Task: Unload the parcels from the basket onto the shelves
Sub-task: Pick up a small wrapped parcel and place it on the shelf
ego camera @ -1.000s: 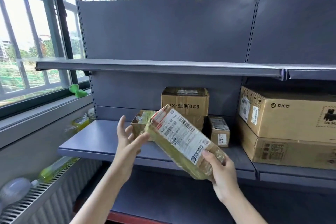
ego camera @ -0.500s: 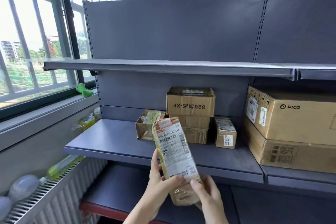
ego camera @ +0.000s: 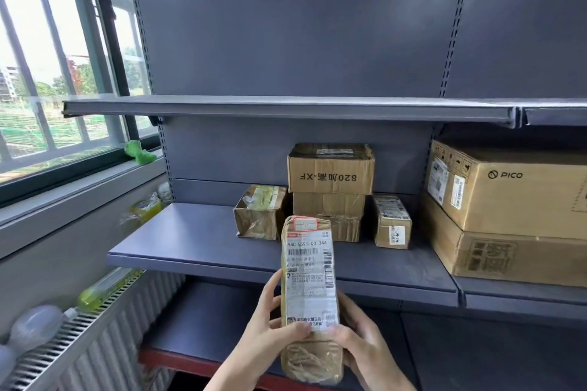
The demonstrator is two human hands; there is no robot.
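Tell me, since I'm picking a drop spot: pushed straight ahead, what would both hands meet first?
Likely the middle shelf front edge; past it the tape-wrapped box. Both hands, left and right, hold the parcel upright; depth is unclear.

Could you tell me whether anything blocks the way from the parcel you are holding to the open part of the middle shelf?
Nothing visible does. The parcel, held upright by the left hand and right hand, is in front of the middle shelf, whose left part is bare. The small boxes sit further back and right.
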